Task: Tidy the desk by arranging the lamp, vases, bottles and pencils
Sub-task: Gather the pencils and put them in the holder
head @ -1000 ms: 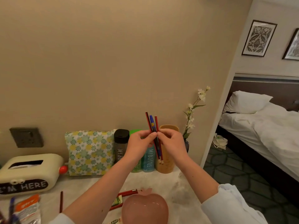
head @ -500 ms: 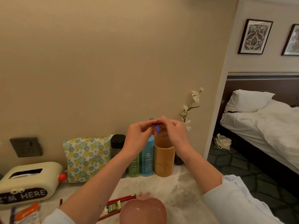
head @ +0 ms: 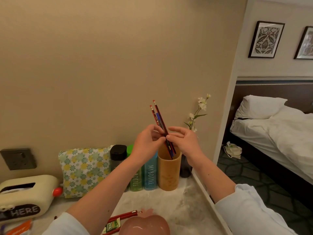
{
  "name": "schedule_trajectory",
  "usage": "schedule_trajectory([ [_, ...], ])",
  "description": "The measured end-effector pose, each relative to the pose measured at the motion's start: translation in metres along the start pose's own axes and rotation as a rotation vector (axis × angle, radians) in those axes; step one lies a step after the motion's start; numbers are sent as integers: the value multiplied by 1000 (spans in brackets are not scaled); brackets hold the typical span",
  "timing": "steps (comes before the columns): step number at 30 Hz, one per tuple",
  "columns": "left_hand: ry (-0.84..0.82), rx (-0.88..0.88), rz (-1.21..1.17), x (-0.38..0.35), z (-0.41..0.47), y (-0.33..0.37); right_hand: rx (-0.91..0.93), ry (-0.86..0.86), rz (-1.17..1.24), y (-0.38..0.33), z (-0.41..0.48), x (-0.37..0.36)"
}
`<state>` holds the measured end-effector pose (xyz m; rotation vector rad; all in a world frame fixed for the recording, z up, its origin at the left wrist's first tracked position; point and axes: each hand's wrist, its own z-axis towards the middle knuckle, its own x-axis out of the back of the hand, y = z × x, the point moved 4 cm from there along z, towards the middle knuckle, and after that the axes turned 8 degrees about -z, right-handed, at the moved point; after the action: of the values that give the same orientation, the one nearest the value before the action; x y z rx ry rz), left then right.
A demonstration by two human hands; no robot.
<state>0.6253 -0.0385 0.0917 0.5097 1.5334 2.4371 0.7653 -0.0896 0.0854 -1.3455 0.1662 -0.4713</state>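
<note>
left hand (head: 149, 141) and right hand (head: 185, 141) pinch the pencils (head: 160, 119), now raised higher, tips inside the holder (head: 169, 175).

Left, against the wall: cream tissue box (head: 25, 192) lettered "HERE", below a dark wall socket (head: 18, 159), with a floral pouch (head: 83, 170) beside it. Front: pink apple-shaped dish (head: 145, 225). Right: bed (head: 279, 141) with white pillow (head: 260, 106), white bag (head: 232, 150) on the floor, framed prints (head: 265, 39) above.

Bottle (head: 150, 173) "MY BOTTLE"; tissue box (head: 25, 199) "HERE"

red pencils (head: 156, 116) — tan holder (head: 169, 173)
</note>
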Motion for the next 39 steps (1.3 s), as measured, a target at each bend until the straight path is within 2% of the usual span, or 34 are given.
schedule_trajectory([
  [10, -13, -4, 233, -24, 31, -43, 69, 102, -382, 36, 35, 10],
  [17, -112, -79, 511, -41, 26, -77, 81, 85, -612, 81, 38, 2],
  [21, -129, -68, 625, -50, 20, -82, 92, 73, -648, 91, 35, 0],
  [30, -76, 26, 593, -54, 14, -87, 103, 39, -719, 105, 27, -6],
  [39, 6, 80, 459, -32, -14, -83, 45, 39, -581, 100, 1, -6],
])
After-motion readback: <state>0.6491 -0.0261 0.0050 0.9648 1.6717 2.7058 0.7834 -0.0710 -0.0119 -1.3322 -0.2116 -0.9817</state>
